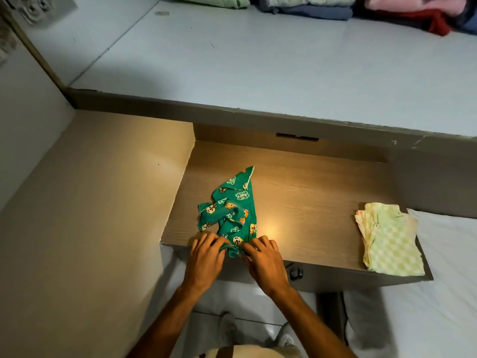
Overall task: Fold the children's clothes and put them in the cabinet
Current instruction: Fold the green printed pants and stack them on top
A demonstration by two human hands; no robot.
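A small green children's garment (233,210) with cartoon prints lies crumpled on the wooden desk (309,197), one pointed end reaching away from me. My left hand (206,257) and my right hand (263,257) both pinch its near edge at the desk's front rim, fingers curled into the cloth. A folded green-and-white checked garment (389,241) rests at the desk's right front corner, apart from both hands.
A pale raised platform (258,60) runs behind the desk, with a row of folded clothes (335,6) along its far edge. A beige panel (90,202) stands left of the desk. A white mattress (426,306) lies to the right. Tiled floor shows below.
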